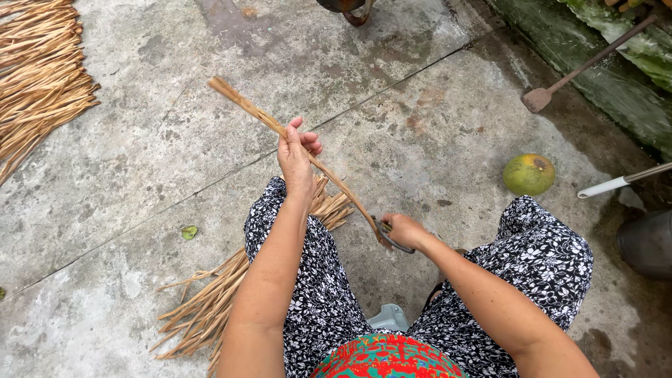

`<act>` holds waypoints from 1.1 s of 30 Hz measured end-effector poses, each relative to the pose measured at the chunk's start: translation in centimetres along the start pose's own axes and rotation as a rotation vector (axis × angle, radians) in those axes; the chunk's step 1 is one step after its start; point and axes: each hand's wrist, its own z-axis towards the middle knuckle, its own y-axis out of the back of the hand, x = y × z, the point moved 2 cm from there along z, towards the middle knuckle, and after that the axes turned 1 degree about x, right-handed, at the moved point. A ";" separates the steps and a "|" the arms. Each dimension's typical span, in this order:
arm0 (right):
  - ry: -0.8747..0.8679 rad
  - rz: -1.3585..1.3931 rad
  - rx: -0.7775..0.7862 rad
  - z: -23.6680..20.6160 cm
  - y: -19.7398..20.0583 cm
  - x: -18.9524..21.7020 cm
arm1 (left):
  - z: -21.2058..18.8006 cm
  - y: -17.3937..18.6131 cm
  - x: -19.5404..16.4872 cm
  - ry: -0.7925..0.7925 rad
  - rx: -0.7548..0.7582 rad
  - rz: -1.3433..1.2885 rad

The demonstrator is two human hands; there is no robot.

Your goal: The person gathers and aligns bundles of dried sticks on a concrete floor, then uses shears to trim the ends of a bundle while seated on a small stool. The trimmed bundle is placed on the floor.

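My left hand (296,155) grips a long dry brown leaf strip (252,112) near its middle; the strip's far end points up and to the left. My right hand (404,229) is closed on a small knife (389,239), whose blade meets the strip's near end. Both hands are held above my knees, which are covered in black-and-white flowered cloth. A loose heap of the same dry strips (210,301) lies on the concrete under my left leg.
A larger pile of dry strips (38,77) lies at the upper left. A green round fruit (528,174) sits on the concrete to the right. A long-handled scraper (560,84), a white-tipped pole (616,183) and a dark container (647,241) stand at the right edge.
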 end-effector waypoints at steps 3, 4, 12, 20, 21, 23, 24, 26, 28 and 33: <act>-0.086 -0.143 -0.036 -0.1 0.6 0.4 | -0.3 -0.4 0.4 -0.069 0.074 0.181; -0.117 -0.069 -0.067 -0.3 1.2 0.4 | -0.5 -0.7 0.4 -0.087 0.099 0.268; 0.081 0.402 -0.603 -2.5 9.4 0.0 | -3.7 -3.2 -1.3 -0.177 0.408 0.780; 0.306 0.477 -0.616 -7.9 13.0 0.4 | -5.1 -3.4 -1.7 0.021 0.747 0.918; 0.290 0.506 -0.588 -8.5 13.2 0.4 | -5.2 -3.3 -1.7 -0.002 0.805 0.911; 0.291 0.536 -0.560 -9.1 13.6 0.7 | -5.6 -3.1 -1.4 0.052 0.897 0.893; 0.307 0.537 -0.560 -9.4 13.8 0.8 | -5.7 -3.0 -1.3 0.132 0.930 0.882; 0.320 0.554 -0.547 -9.8 14.0 0.9 | -6.0 -2.8 -1.1 0.175 0.991 0.869; 0.316 0.583 -0.522 -10.0 14.1 0.9 | -6.2 -2.8 -1.1 0.095 1.049 0.868; 0.313 0.592 -0.477 -10.0 14.5 0.3 | -6.0 -2.9 -1.1 0.090 1.089 0.922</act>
